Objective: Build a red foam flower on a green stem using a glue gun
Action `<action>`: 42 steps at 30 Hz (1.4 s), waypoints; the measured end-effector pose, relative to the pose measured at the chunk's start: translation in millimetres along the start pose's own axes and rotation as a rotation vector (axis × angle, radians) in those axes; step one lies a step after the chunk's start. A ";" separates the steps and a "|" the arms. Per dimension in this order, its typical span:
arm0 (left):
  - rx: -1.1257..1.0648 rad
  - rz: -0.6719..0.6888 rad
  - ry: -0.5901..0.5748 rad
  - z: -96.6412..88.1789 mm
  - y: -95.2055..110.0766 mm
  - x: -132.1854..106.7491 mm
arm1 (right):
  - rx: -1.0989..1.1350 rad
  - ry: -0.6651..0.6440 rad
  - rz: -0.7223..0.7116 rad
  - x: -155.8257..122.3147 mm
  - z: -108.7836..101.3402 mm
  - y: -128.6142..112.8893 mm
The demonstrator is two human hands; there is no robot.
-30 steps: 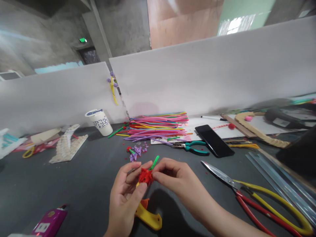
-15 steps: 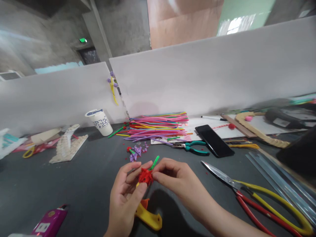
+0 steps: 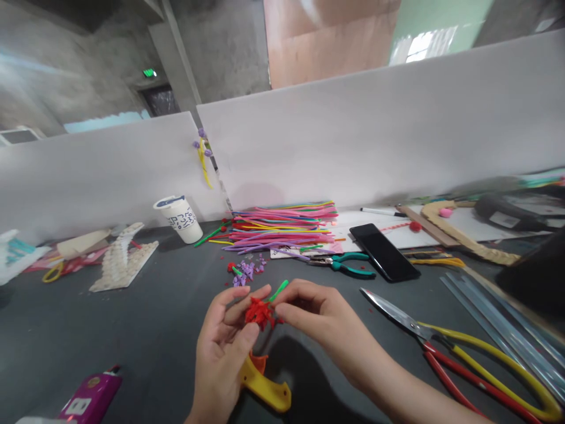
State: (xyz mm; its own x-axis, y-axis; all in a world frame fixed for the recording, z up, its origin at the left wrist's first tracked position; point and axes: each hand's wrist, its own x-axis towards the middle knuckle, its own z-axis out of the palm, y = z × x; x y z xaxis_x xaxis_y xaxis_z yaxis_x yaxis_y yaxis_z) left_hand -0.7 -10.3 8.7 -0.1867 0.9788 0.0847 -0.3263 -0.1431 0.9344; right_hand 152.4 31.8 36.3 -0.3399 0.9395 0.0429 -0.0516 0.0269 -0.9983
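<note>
My left hand holds a small red craft flower between thumb and fingers, its pointed petals facing up. A fuzzy green stem sticks out behind the flower, up and to the right. With thumb and forefinger, my right hand pinches at the flower's right edge, where a small red bit shows. Exactly what is between those fingertips is partly hidden. Below my left hand lies a yellow tool with an orange part, largely covered by the hand.
Large scissors lie open at right, beside clear sticks. Behind my hands are purple scraps, teal-handled pliers, a black phone and a pipe cleaner pile. A white cup and purple device stand left.
The flower has turned in my left hand, so its face shows more. My right fingertips have shifted slightly right, and a small red bit now shows beside them.
</note>
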 end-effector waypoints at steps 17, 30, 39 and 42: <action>-0.040 0.115 0.024 -4.4 9.6 15.3 | -0.253 0.004 -0.341 11.0 -9.6 20.5; 0.228 0.050 0.066 -22.4 -13.4 43.1 | -0.249 0.217 -0.482 -17.8 -15.6 26.6; 0.216 0.211 -0.193 12.3 -14.4 3.5 | -0.314 0.271 -0.509 -22.9 8.2 41.9; 0.150 0.173 -0.190 12.4 -13.7 0.0 | -0.326 0.273 -0.496 -24.2 15.7 43.0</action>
State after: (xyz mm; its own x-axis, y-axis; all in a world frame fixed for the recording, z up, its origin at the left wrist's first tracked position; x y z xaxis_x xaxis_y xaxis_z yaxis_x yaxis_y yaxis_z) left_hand 15.3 -6.5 0.2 -0.0464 0.9538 0.2968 -0.1611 -0.3004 0.9401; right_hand 143.6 4.8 -7.0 -0.0957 0.8410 0.5326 0.1610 0.5410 -0.8254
